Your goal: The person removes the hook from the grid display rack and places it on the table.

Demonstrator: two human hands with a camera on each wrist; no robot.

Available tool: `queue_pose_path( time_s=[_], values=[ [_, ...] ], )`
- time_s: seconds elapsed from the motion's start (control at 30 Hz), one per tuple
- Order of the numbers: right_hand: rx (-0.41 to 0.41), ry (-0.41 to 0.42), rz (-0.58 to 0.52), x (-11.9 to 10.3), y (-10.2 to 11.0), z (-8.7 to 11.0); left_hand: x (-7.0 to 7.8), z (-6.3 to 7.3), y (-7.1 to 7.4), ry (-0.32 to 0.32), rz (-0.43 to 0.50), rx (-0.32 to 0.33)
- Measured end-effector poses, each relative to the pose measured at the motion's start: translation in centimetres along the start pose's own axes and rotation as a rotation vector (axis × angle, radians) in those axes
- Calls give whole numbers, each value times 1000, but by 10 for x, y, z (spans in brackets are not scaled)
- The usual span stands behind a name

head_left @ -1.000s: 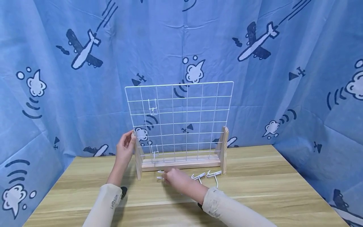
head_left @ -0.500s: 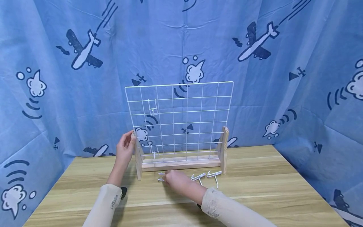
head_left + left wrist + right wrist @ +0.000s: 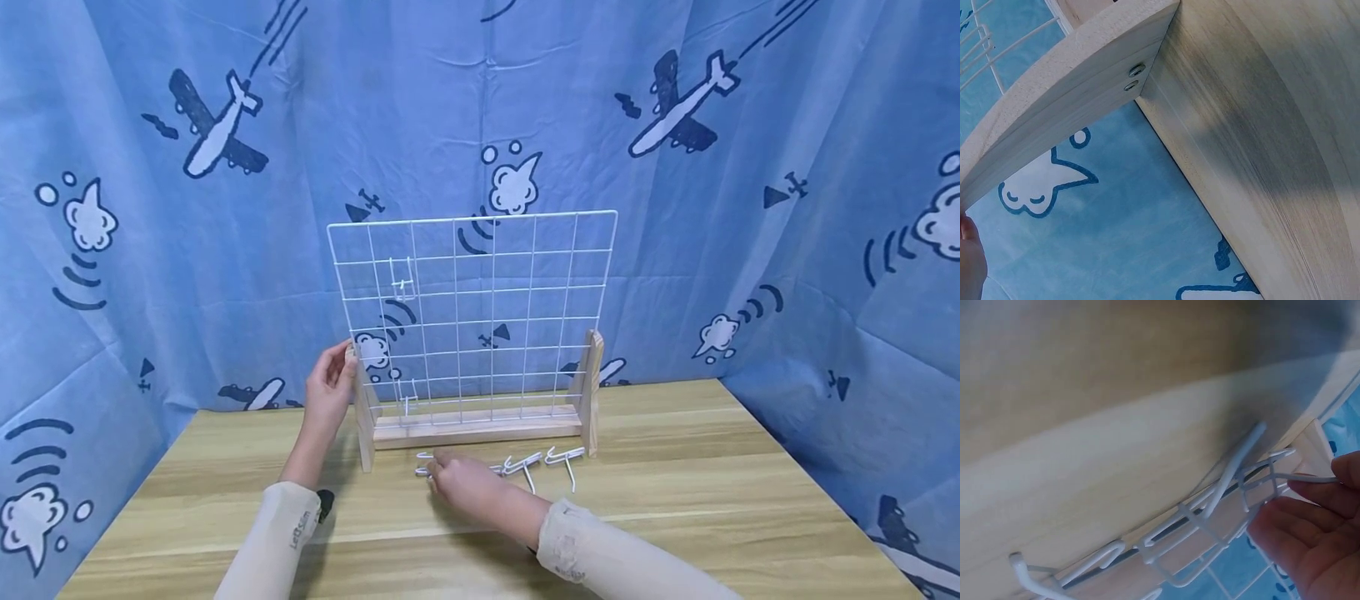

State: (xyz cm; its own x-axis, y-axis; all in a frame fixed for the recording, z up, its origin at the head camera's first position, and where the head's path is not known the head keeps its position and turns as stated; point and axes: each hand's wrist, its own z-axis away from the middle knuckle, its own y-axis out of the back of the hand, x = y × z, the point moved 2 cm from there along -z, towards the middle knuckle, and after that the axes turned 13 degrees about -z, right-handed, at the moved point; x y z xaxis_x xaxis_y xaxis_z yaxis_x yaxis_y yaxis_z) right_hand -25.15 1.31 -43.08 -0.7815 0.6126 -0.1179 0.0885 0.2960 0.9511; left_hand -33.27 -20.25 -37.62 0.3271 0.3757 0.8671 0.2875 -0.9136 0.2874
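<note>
A white wire grid panel (image 3: pixel 475 291) stands upright in a wooden stand (image 3: pixel 480 431) on the table. My left hand (image 3: pixel 330 383) grips the top of the stand's left upright, thumb in front; the left wrist view catches only a bit of this hand (image 3: pixel 971 259) at the upright's edge. In front of the stand, my right hand (image 3: pixel 468 487) pinches the stem of a white wire hook (image 3: pixel 1310 479) between thumb and finger. Two more white hooks, one nearer (image 3: pixel 522 463) and one farther right (image 3: pixel 564 457), lie just right of that hand.
Two hooks hang on the grid's left side, an upper one (image 3: pixel 402 285) and a lower one (image 3: pixel 407 403). The wood-grain table (image 3: pixel 675 500) reaches back to a blue curtain (image 3: pixel 480 100) printed with planes and clouds. Screw heads (image 3: pixel 1137 70) show on the upright.
The right hand has come slightly nearer the table's front, with the hook still pinched. The left hand keeps its grip on the upright. The head view has tilted down slightly.
</note>
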Motion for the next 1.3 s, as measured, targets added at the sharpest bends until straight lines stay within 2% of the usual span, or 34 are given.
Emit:
queue_pose_path(
  time_s=[0.27,0.4,0.7,0.93,1.3],
  values=[
    [-115,-45,86,-11,0,8,0,-1,1,-6,1,5],
    [-147,-79,122,-16,0,10,0,-1,0,-8,5,7],
    [-147,-102,196,-25,-3,10,0,0,0,15,13,-3],
    [-174,-134,202,-28,0,11,2,1,0,8,16,-1],
    [-143,-113,239,-33,0,13,3,1,0,22,5,-2]
  ],
)
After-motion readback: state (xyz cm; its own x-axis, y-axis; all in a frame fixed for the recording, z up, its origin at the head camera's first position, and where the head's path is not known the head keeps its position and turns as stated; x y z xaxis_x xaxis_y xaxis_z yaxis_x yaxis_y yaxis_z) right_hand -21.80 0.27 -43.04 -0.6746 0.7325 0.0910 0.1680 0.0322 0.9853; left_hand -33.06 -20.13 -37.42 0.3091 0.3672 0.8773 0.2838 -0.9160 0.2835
